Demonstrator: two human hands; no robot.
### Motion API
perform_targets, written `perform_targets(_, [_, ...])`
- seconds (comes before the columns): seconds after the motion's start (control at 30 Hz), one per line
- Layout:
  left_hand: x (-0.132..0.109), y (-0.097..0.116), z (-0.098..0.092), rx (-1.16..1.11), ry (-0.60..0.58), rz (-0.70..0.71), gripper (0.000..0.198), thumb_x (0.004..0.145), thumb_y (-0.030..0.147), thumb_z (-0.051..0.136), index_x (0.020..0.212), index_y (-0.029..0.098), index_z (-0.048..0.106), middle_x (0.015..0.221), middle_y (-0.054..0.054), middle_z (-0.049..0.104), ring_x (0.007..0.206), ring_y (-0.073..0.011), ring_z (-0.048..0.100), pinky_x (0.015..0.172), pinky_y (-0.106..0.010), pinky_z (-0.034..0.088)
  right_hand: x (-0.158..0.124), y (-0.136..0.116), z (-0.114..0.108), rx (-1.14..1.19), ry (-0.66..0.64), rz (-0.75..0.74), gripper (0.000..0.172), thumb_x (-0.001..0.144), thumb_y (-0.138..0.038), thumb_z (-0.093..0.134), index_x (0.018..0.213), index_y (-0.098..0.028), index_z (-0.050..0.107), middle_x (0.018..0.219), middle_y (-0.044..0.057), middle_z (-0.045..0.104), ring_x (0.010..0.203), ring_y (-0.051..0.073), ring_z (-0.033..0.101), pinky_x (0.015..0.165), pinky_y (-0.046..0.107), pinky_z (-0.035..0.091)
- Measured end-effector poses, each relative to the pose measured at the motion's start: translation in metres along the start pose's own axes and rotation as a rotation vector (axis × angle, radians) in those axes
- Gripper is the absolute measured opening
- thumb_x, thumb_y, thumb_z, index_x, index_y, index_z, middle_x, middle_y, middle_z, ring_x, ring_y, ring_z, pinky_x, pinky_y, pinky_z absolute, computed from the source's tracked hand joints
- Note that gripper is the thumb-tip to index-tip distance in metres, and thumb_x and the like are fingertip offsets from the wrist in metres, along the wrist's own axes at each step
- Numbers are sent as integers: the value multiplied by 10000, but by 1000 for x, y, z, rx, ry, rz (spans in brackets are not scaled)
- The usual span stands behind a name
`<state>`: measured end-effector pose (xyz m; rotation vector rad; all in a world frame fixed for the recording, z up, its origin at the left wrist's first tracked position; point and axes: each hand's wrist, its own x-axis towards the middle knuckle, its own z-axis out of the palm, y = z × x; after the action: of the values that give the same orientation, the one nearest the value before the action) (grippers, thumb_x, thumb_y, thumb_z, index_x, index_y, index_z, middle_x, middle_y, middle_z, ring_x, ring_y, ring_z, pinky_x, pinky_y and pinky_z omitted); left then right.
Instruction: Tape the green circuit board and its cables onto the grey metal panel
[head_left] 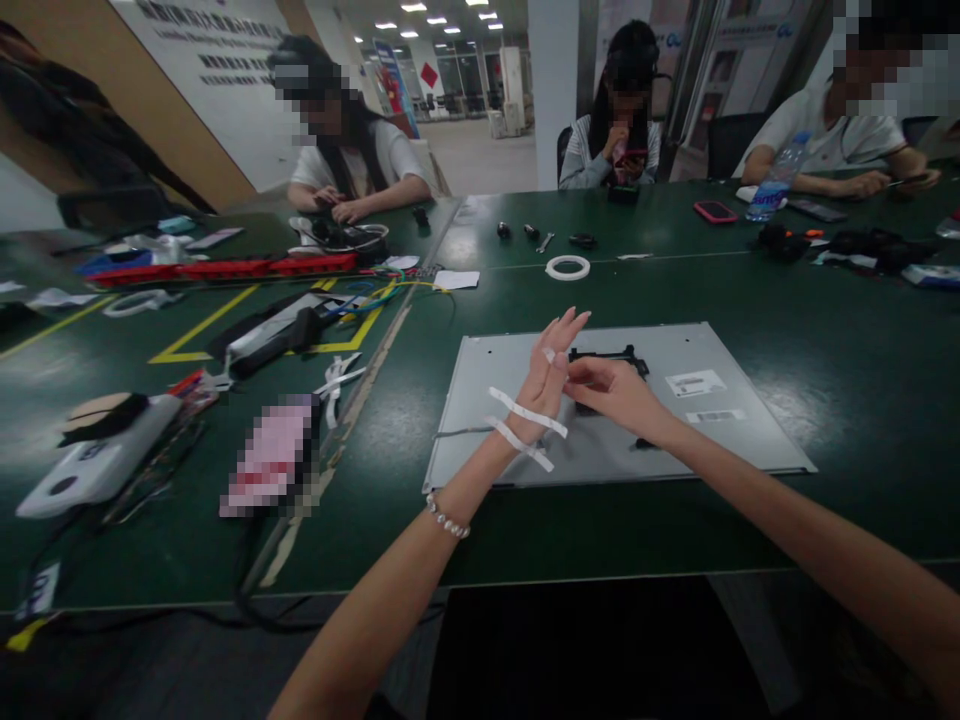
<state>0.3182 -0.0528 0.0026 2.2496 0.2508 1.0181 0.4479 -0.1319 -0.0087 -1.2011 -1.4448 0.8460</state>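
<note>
A grey metal panel lies flat on the green table in front of me, with a black bracket and white labels on it. My left hand is raised above the panel with fingers stretched out; two white tape strips stick to its wrist. My right hand reaches across and pinches at the left hand's fingers, closed on a small white piece of tape.
A white tape roll and small tools lie beyond the panel. To the left are a red power strip, cables, a white device and a pixelated pink item. Three people sit along the far side of the table.
</note>
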Motion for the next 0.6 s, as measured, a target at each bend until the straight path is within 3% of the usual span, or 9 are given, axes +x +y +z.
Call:
perform_targets(0.1, [1, -5, 2, 109, 25, 45, 520, 981, 458, 109, 1445, 279, 259, 1512, -42, 318, 1418, -200, 217, 1177, -456, 139, -1, 0, -7, 7, 10, 33, 302, 800, -424, 605, 977, -189, 675, 834, 48, 671, 797, 164, 613, 716, 317, 498])
perform_targets(0.2, [-1, -12, 2, 231, 13, -3, 548, 972, 483, 159, 1463, 242, 204, 1521, -86, 289, 1425, -228, 192, 1167, -477, 153, -4, -4, -23, -23, 53, 103, 304, 774, -435, 628, 923, -175, 680, 758, 37, 660, 705, 141, 598, 650, 279, 474])
perform_targets(0.33, [-9, -22, 4, 303, -33, -69, 636, 948, 526, 258, 1471, 180, 156, 1523, -148, 260, 1425, -256, 187, 1151, -481, 202, -6, 2, -60, -95, 286, 199, 339, 748, -457, 638, 878, -148, 687, 703, 39, 649, 625, 120, 567, 538, 226, 395])
perform_targets(0.47, [-5, -23, 10, 358, -103, -51, 580, 959, 480, 265, 1441, 159, 254, 1496, -138, 326, 1417, -232, 219, 1149, -448, 224, -10, 26, -93, -127, 427, 308, 360, 760, -456, 609, 931, -151, 696, 782, 53, 661, 722, 133, 595, 538, 204, 368])
perform_targets(0.6, [11, -19, 22, 420, -153, -80, 503, 972, 429, 245, 1358, 148, 405, 1418, -123, 452, 1364, -218, 334, 1120, -428, 279, -13, 46, -101, -66, 440, 355, 403, 743, -439, 610, 1018, -153, 681, 792, 41, 643, 685, 111, 568, 519, 191, 357])
